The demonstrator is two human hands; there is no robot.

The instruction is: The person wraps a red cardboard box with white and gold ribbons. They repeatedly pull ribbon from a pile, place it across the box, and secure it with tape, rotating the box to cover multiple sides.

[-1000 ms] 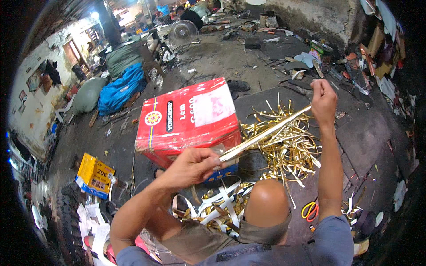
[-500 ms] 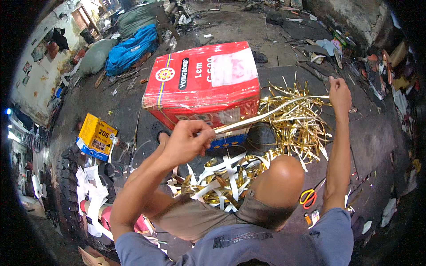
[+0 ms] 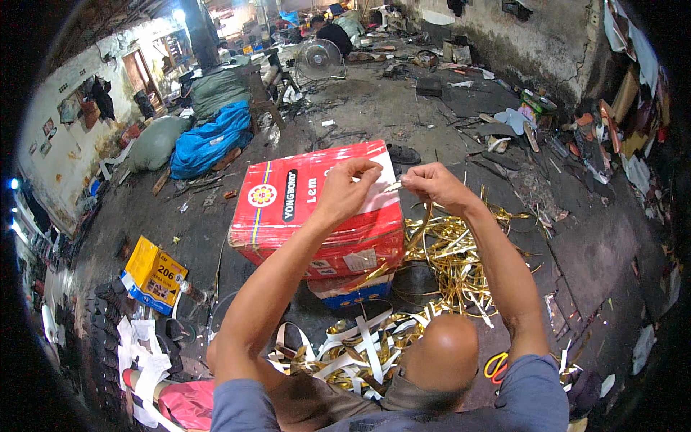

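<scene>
Above the red carton (image 3: 317,209), the left hand (image 3: 347,189) and right hand (image 3: 434,186) have come close together, where half a second ago they were stretched well apart along a long gold strip (image 3: 419,229). Both hands are pinched shut on the strip's upper end between thumb and fingertips. The strip hangs down from them toward the gold strip pile (image 3: 461,259) just below the right hand.

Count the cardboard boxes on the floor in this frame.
3. A large red box sits under the hands; a smaller blue and red box peeks out beneath its near edge; a yellow box lies to the left. Others may be hidden in the far clutter.
</scene>
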